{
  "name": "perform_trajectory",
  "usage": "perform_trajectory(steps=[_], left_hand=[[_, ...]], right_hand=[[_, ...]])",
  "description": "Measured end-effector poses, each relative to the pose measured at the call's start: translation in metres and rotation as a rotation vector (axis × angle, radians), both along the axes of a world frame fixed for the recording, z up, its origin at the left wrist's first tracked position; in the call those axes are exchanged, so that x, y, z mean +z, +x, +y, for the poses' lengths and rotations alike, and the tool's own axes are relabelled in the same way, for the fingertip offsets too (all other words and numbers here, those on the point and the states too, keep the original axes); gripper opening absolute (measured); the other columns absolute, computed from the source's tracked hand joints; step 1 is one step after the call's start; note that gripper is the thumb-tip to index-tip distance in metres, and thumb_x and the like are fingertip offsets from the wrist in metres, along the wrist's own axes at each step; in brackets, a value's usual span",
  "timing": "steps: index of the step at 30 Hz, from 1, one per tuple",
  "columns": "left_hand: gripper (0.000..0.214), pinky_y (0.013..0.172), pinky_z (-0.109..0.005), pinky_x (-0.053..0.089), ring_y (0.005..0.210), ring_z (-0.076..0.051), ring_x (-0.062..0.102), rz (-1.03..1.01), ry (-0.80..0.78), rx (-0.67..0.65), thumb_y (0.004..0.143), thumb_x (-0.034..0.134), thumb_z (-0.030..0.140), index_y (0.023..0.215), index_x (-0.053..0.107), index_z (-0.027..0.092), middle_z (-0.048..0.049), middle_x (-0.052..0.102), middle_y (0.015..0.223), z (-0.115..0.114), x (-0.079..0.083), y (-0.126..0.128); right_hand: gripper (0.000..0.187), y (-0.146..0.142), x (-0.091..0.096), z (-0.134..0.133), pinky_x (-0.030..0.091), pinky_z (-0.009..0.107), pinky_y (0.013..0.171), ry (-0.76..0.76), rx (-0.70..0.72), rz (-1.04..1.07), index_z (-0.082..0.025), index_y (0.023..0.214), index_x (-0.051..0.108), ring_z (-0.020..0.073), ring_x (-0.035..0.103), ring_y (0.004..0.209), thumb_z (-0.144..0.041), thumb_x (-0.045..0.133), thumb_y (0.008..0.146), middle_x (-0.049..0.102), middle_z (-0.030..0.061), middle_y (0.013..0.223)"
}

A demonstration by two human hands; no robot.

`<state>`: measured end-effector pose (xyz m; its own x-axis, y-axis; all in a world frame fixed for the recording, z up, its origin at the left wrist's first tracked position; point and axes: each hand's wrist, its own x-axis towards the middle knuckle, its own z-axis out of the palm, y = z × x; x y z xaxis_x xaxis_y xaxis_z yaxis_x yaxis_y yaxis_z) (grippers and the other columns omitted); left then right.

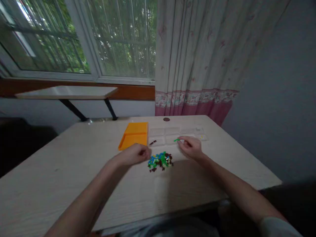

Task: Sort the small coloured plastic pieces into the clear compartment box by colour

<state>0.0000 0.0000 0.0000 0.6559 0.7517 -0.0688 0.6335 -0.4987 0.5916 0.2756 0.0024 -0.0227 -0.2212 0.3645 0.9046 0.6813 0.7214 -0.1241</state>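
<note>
A small heap of tiny blue, green, brown and yellow plastic pieces (161, 161) lies on the table. Just left of the heap rests my left hand (138, 153), its fingers curled; whatever they hold, if anything, is hidden. My right hand (191, 146) pinches a small green plastic piece (176, 140) over the front of a clear compartment tray (172, 134). Dark brown pieces (153, 142) sit in the tray's front left compartment. A few yellow bits (201, 136) show in a compartment at its right end.
An orange two-part plastic tray (134, 127) stands left of the clear one. A round dark cable hole (166, 119) is near the table's back edge. A raised shelf (66, 92) stands at the back left, under the window. A curtain (197, 65) hangs behind the table.
</note>
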Motion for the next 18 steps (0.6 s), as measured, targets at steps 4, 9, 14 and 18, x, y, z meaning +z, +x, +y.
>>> perform_trajectory(steps=[4,9,14,18], left_hand=[[0.015,0.054,-0.016,0.032,0.060,-0.009,0.047,0.028,0.027,-0.134,0.068,0.048,0.014,0.075,0.061,0.014,0.0008,0.055,0.067,-0.009,0.001,0.012],[0.015,0.061,-0.018,0.036,0.070,-0.012,0.050,0.041,0.112,-0.168,0.063,0.056,0.013,0.077,0.061,0.017,-0.0012,0.058,0.079,-0.018,0.005,0.020],[0.012,0.054,-0.018,0.033,0.062,-0.010,0.048,0.095,0.090,-0.165,0.062,0.063,0.021,0.073,0.059,0.017,0.0019,0.056,0.070,-0.020,-0.002,0.023],[0.011,0.052,-0.018,0.030,0.060,-0.010,0.048,0.099,0.091,-0.181,0.063,0.063,0.020,0.074,0.061,0.018,0.0027,0.056,0.069,-0.021,-0.007,0.026]], right_hand=[[0.012,0.001,-0.002,0.004,0.036,0.016,0.048,-0.014,-0.002,-0.019,-0.016,0.080,0.064,0.0050,0.044,0.039,-0.024,0.058,0.074,0.045,-0.0067,0.041],[0.013,0.001,0.000,0.004,0.036,0.017,0.048,-0.030,-0.003,-0.023,-0.015,0.079,0.065,0.0050,0.044,0.039,-0.024,0.057,0.075,0.045,-0.0063,0.041],[0.013,0.002,0.002,0.003,0.036,0.016,0.047,-0.040,-0.011,-0.023,-0.016,0.078,0.065,0.0049,0.043,0.039,-0.025,0.056,0.075,0.045,-0.0059,0.041],[0.014,0.002,0.001,0.004,0.036,0.017,0.048,-0.053,-0.001,-0.015,-0.016,0.078,0.065,0.0055,0.043,0.041,-0.025,0.056,0.075,0.046,-0.0053,0.042]])
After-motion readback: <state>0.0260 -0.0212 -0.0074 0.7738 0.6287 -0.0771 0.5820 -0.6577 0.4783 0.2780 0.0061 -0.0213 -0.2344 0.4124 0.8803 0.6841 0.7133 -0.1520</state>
